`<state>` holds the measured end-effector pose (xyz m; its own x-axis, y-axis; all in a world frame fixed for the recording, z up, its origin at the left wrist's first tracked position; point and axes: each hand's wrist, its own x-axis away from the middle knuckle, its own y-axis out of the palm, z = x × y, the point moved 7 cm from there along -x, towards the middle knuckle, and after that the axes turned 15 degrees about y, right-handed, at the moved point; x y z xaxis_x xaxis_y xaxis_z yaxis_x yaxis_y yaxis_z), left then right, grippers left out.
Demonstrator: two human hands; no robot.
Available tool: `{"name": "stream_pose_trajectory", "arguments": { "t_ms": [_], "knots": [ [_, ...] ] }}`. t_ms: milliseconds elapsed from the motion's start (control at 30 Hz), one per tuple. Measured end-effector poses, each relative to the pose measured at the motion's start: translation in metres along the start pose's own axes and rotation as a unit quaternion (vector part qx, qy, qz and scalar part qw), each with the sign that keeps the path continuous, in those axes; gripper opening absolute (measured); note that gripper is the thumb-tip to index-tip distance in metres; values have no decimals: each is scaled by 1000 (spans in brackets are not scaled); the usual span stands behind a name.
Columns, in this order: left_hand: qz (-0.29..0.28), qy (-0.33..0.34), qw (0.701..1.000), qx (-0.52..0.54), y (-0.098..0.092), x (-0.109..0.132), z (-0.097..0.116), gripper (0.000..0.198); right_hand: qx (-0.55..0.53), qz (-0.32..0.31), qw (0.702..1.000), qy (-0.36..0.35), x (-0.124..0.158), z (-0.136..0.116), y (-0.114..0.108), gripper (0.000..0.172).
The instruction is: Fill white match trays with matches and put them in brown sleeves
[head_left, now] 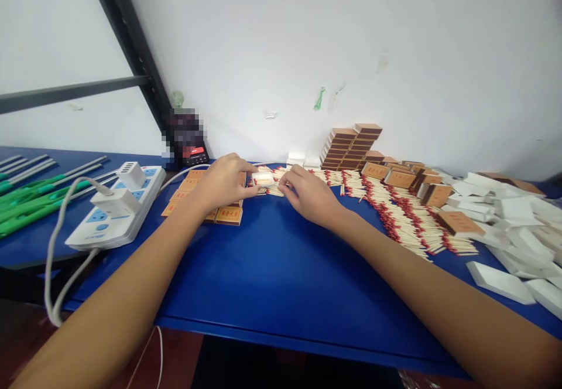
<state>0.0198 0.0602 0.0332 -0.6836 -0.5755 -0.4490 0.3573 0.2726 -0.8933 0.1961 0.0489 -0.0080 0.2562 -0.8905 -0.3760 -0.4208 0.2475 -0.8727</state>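
Near the bench's back edge, the left hand pinches a matchbox tray; the right hand's hold is unclear. Bumps could scatter matches.

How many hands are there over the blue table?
2: the left hand is gripping a small white tray; the right hand is just right of that tray.

- front box in the left group carried red Chinese characters on orange, which read as 安全火柴, the last ones soft
- orange boxes on the right had red characters too, too small to make out
- power strip showed blue marking near its front end, illegible
- black device by the wall had pale lettering on a red band, unreadable at that size
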Motion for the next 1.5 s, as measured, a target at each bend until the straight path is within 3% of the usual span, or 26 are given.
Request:
{"name": "stream_pose_trajectory", "arguments": {
  "t_ms": [233,467,767,1000,1267,1500],
  "knots": [
    [0,-20,1000,-22,1,2,-8,50,21,-64,998,16,1,4,16,10],
    [-6,-19,1000,-19,0,1,-4,49,11,-89,996,14,-1,7,19,8],
    [-28,-25,999,-18,1,0,-1,47,98,-153,983,13,5,3,17,18],
    [-39,-12,999,-2,5,-1,5,35,50,-78,995,23,1,3,-1,18],
    [-5,34,997,66,12,-2,15,37,69,-61,996,8,1,-10,3,14],
    [3,-14,999,45,2,-2,6,34,-59,32,998,12,-1,6,-14,15]
  ]
}}
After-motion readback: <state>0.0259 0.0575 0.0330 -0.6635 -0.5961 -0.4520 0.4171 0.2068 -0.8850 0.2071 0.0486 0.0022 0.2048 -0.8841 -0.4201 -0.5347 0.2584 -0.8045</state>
